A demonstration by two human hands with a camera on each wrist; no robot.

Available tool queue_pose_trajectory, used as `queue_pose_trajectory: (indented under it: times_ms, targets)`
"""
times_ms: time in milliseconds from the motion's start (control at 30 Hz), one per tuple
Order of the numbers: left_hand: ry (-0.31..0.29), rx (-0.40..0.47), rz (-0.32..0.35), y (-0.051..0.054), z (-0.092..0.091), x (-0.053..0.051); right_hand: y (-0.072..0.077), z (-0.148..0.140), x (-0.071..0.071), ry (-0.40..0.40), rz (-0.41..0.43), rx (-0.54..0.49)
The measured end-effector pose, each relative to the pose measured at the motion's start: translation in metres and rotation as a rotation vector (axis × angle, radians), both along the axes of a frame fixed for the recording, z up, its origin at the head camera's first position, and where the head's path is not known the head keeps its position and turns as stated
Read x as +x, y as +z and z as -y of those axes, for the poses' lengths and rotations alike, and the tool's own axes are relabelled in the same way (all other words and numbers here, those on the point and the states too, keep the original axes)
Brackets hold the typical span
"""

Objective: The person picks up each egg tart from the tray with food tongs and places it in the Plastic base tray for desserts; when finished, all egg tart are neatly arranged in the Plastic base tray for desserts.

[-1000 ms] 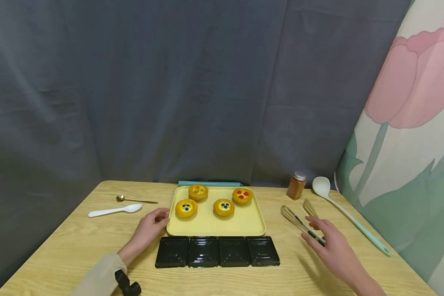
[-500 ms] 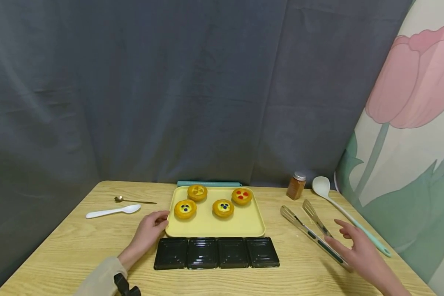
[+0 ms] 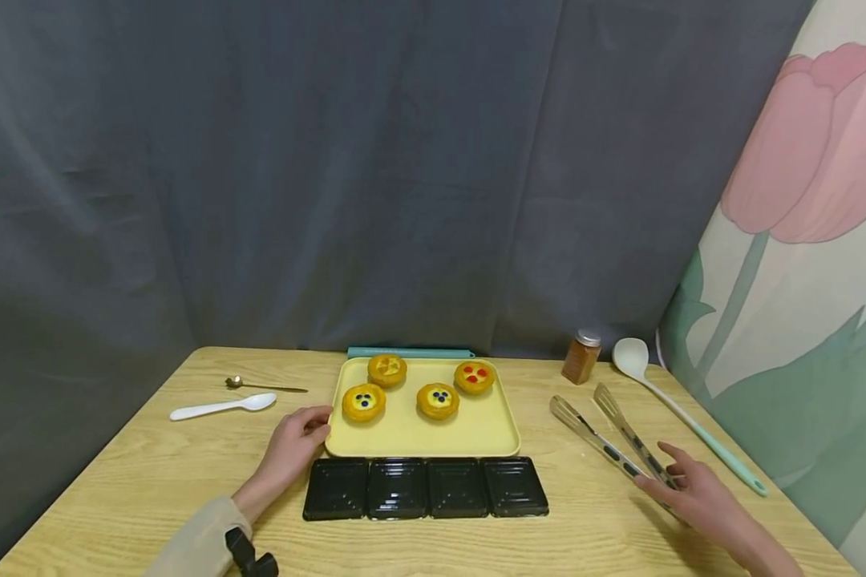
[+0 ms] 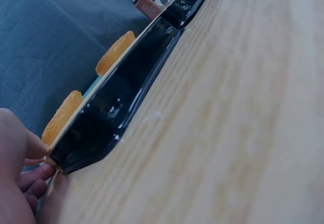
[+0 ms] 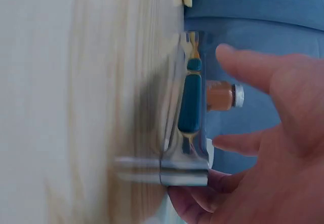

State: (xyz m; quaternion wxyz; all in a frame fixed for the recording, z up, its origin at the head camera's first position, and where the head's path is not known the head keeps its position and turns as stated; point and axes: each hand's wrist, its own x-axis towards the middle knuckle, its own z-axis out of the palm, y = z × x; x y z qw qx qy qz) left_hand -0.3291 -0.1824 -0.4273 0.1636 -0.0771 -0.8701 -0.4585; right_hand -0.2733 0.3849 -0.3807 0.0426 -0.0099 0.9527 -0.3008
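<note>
My left hand (image 3: 289, 449) holds the left edge of a yellow tray (image 3: 469, 439), its thumb and fingers about the rim in the left wrist view. On the tray sit several egg tarts: two with blue berries (image 3: 363, 402), one with red pieces (image 3: 474, 377) and one with yellow pieces (image 3: 386, 369). At the right, my right hand (image 3: 707, 501) hovers over metal tongs (image 3: 616, 455) lying spread on the table. In the right wrist view its thumb and index finger stand apart, while the other fingers (image 5: 195, 198) reach the tongs' back end.
A black compartmented container (image 3: 397, 489) lies before the tray. At left are a white spoon (image 3: 220, 406) and a thin metal spoon (image 3: 267, 389). A spice jar (image 3: 580, 358), a long ladle (image 3: 693, 425) and a teal bar (image 3: 411, 353) stand or lie farther back.
My right hand has moved right and toward me along the tongs, from their middle to their back end. My left hand has stayed at the tray's edge.
</note>
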Motion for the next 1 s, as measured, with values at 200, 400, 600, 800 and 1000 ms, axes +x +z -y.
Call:
queue_pose_trajectory:
  times_ms: [200, 400, 600, 800, 1000]
  targets:
    - [0.008, 0.003, 0.008, -0.001, -0.002, 0.001, -0.005, 0.002, -0.002, 0.011, -0.053, 0.042]
    - [0.015, 0.005, 0.022, 0.000, -0.001, 0.000, -0.004, 0.005, -0.005, 0.023, -0.096, 0.051]
    - [0.012, 0.005, 0.030, 0.000, 0.000, 0.000, -0.004, 0.008, -0.007, 0.016, -0.096, 0.054]
    - [0.014, -0.018, 0.037, 0.001, 0.000, -0.001, -0.006, 0.012, -0.009, 0.016, -0.139, 0.063]
    - [0.016, -0.012, 0.030, 0.000, 0.000, -0.001, -0.005, 0.015, -0.014, 0.000, -0.145, 0.085]
